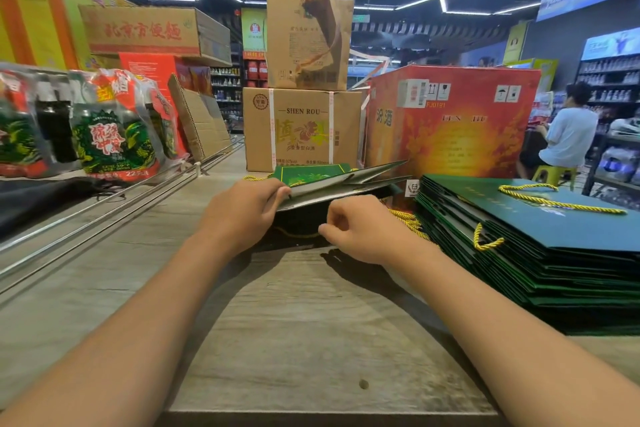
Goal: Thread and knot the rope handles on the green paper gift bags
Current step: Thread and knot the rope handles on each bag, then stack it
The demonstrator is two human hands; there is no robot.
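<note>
Bag being worked lies flat on the surface, straight ahead of both hands, with its open mouth edge facing the person and its long axis running left to right. The left hand grips that near edge at the bag's left end, thumb on top, lifting the upper panels so the mouth gapes towards the right. The right hand sits just right of the left, low at the mouth, fingers curled and tips pinched together; whether they hold a rope end I cannot tell, since a dark gap hides it. A yellow rope peeks out at the bag's far left corner. Right of the bag stands a stack of bags, nearer the right hand, with loose ropes between stack and bag. Judging by this, the next move is a short reach into the mouth, and the right hand is better placed.
</note>
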